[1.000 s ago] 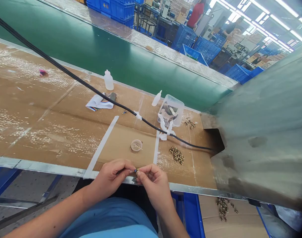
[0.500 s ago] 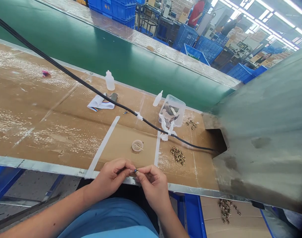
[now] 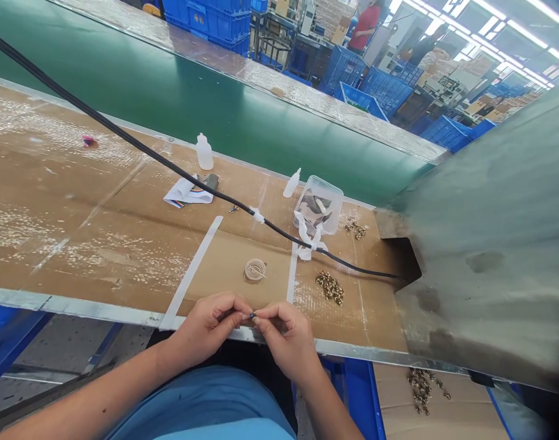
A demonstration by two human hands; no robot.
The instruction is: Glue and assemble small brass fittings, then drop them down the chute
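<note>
My left hand (image 3: 217, 319) and my right hand (image 3: 283, 333) meet at the front edge of the table, thumbs and forefingers pinched together. Between the fingertips is a tiny dark piece with a blue spot (image 3: 252, 315); both hands grip it, and most of it is covered. Just beyond them stands a small round clear dish (image 3: 255, 270) with a thin stick lying across it. To the right of the dish lies a pile of small brass-coloured metal parts (image 3: 329, 288).
A black cable (image 3: 169, 164) crosses above the table. Behind it are two white squeeze bottles (image 3: 204, 153), a clear plastic box (image 3: 319, 205), folded striped cloth (image 3: 187, 192) and more metal parts (image 3: 355, 228). A metal panel (image 3: 490, 244) rises at right; a green conveyor belt (image 3: 270, 122) runs behind.
The view has shifted very slightly. Both hands keep their pinch on the tiny piece, with hardly any visible movement.
</note>
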